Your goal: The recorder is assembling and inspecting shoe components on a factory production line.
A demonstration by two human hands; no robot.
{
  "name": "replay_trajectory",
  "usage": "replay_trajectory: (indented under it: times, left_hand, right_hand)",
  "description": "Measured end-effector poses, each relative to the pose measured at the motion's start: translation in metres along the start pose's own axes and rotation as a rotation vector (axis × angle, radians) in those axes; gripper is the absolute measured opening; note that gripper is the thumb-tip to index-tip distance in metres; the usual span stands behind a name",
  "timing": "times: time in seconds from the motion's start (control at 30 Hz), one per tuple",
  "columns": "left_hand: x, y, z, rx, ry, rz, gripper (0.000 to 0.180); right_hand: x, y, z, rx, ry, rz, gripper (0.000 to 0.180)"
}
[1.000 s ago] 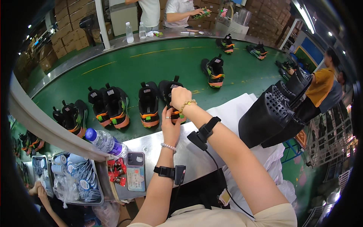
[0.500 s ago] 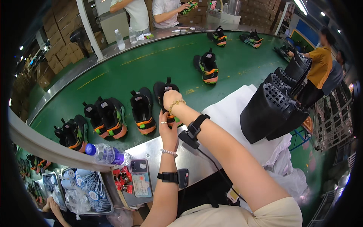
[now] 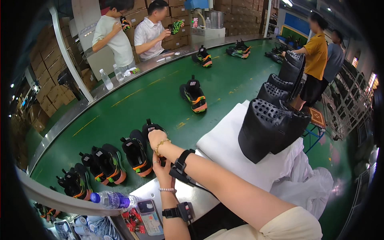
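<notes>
A black sneaker [image 3: 149,127] with a pull loop stands on the green work surface, partly covered by my hands. My right hand [image 3: 157,139] reaches down into its opening, a beaded bracelet on the wrist; the fingers are hidden inside. Lower down, my left hand [image 3: 161,170] is closed round the sneaker's near end, its fingers partly behind my right forearm. Just left stands another black sneaker [image 3: 136,156] with orange and green trim. Farther left are a pair of sneakers [image 3: 105,164] and more shoes [image 3: 75,181].
Tall black perforated containers [image 3: 262,132] stand on white sheeting [image 3: 224,130] to the right. A purple-labelled bottle [image 3: 114,199] and a phone [image 3: 150,216] lie near my left forearm. More sneakers [image 3: 193,96] stand farther along the green surface. Other people work across it and at far right.
The view has tilted up and to the right, so the shoes and my hands appear lower and farther left. Both hands remain at the same sneaker.
</notes>
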State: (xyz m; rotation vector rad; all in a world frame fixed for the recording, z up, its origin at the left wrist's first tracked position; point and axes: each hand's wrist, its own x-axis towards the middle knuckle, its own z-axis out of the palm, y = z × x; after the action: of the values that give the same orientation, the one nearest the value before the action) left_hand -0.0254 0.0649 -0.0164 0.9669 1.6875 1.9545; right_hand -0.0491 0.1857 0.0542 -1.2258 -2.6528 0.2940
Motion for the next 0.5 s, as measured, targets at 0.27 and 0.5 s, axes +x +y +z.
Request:
replay_trajectory:
  times: [0.27,0.5]
  left_hand:
    - [-0.016,0.009,-0.015,0.437,0.025,0.183,0.031]
    - [-0.023,0.004,0.001,0.556,0.107,0.236,0.036]
  right_hand:
    - [-0.111,0.027,-0.031,1.03,0.268,-0.121,0.02]
    - [-0.276,0.003,-0.071,0.749,0.797,-1.213,0.012]
